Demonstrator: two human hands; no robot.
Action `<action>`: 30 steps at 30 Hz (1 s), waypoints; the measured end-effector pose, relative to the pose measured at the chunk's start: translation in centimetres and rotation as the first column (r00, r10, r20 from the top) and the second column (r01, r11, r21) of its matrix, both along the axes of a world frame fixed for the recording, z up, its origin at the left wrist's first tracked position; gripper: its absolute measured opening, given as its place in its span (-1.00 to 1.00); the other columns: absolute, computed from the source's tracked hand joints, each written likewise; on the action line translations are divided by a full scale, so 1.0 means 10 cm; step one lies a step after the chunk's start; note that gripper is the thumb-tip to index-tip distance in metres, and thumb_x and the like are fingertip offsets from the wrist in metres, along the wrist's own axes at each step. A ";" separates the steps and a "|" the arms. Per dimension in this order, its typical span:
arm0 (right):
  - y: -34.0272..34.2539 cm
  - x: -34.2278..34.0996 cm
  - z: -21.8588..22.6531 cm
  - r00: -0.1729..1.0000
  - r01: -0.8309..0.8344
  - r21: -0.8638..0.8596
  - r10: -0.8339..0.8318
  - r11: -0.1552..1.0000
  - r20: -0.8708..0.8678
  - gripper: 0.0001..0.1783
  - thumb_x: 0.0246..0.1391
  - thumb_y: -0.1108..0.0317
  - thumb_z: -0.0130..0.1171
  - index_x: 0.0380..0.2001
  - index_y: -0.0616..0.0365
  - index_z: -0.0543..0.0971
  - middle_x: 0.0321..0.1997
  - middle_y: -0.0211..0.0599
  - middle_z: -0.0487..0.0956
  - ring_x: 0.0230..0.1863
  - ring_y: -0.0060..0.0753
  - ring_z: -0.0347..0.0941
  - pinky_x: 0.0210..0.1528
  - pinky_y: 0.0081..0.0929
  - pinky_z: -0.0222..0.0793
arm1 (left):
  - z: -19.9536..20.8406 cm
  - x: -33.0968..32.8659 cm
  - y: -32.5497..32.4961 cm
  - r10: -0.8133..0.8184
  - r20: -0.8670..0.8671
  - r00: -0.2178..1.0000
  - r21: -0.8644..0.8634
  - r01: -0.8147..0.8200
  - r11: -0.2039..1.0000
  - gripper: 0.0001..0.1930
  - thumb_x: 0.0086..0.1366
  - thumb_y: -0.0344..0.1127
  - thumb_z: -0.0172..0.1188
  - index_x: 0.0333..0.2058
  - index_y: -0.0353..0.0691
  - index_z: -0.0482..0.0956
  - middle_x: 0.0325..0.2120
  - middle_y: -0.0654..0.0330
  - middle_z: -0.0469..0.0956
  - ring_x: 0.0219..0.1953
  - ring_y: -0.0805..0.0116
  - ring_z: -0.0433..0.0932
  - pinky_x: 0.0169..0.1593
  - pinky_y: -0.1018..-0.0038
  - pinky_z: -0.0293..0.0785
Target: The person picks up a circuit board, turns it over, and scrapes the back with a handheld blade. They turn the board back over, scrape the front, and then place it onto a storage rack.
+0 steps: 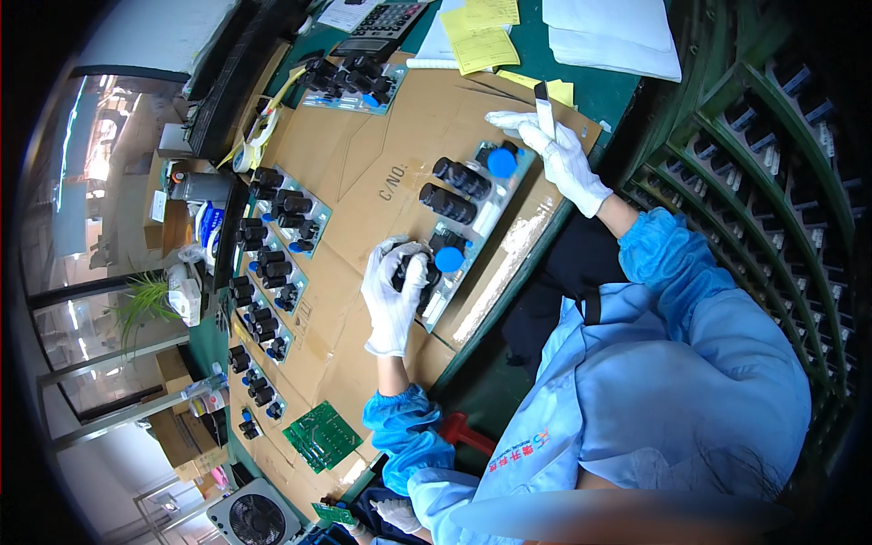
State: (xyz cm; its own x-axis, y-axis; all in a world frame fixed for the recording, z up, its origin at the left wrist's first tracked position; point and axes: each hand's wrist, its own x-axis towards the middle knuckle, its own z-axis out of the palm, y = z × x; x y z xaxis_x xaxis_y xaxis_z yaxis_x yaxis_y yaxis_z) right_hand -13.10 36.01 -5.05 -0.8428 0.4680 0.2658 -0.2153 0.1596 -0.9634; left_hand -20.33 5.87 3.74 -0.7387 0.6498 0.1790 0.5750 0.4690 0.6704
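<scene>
A long circuit board point(495, 202) lies on the cardboard-covered table in front of me. It carries large black capacitors point(448, 203) and round blue parts point(449, 260). My left hand point(389, 295), in a white glove, curls round a black cylindrical part at the board's near-left end; the fingers hide most of it. At the board's far end is my right hand point(568, 163), also gloved, with its fingertips close to the board's corner. A slim, flat white tool with a dark tip point(545, 109) sticks up from its grip; its exact kind is unclear.
Similar boards point(295, 222) stand in a row on the left; another board point(354, 86) is at the back. A bare green circuit board point(322, 437) lies at the lower left. Another person's gloved hand point(396, 514) shows below. Papers point(613, 36), a calculator point(386, 23) and racks point(754, 154) surround the table.
</scene>
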 end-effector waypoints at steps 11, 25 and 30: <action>-0.11 0.06 0.25 0.970 -0.141 -0.122 0.162 0.982 0.181 -0.45 0.31 0.07 -0.04 0.21 0.24 0.37 0.08 -0.23 0.50 0.05 -0.44 0.38 0.15 -0.50 0.24 | -0.54 -0.06 -0.32 -0.144 0.900 0.412 0.397 -0.635 0.663 -0.67 0.46 -0.13 -0.06 -0.07 -0.27 0.50 -0.20 0.19 0.59 -0.27 0.36 0.56 -0.19 0.44 0.55; -0.14 0.11 0.32 0.991 -0.085 -0.238 0.106 0.968 0.077 -0.48 0.22 0.19 0.05 0.07 0.43 0.45 0.06 -0.25 0.52 0.02 -0.54 0.40 0.12 -0.54 0.27 | -0.91 -0.13 -0.59 -0.350 0.920 0.175 0.356 -0.747 0.562 -0.61 0.47 -0.10 -0.11 0.03 -0.28 0.45 -0.07 0.13 0.53 -0.13 0.28 0.54 -0.06 0.33 0.56; -0.04 0.11 0.14 0.988 -0.042 -0.240 0.076 0.970 0.134 -0.47 0.21 0.18 0.06 0.09 0.42 0.44 0.07 -0.25 0.52 0.01 -0.54 0.40 0.13 -0.55 0.25 | -0.87 -0.08 -0.51 -0.256 0.948 0.188 0.306 -0.763 0.570 -0.60 0.47 -0.08 -0.13 0.06 -0.25 0.42 -0.02 0.12 0.49 -0.05 0.24 0.50 -0.04 0.29 0.54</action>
